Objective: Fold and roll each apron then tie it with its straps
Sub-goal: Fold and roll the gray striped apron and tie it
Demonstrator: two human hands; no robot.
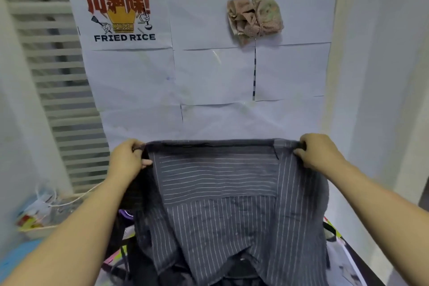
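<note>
Closest to me, the lower end of a dark grey pinstriped apron is sagging onto a heap of dark fabric on the cluttered work surface. A black strap is poking out at the heap's right side. Off to the left, a pale tray is holding colourful odds and ends.

Higher up, the person is holding the apron in the air, its top hem stretched level between both hands. The left hand is clenching the upper left corner, fingers curled over the hem. The right hand is gripping the upper right corner the same way.

Behind, white paper sheets are covering the wall. A "FRIED RICE" poster is hanging at the upper left beside a slatted louvre, and a knotted floral cloth bundle is dangling at the upper right.
</note>
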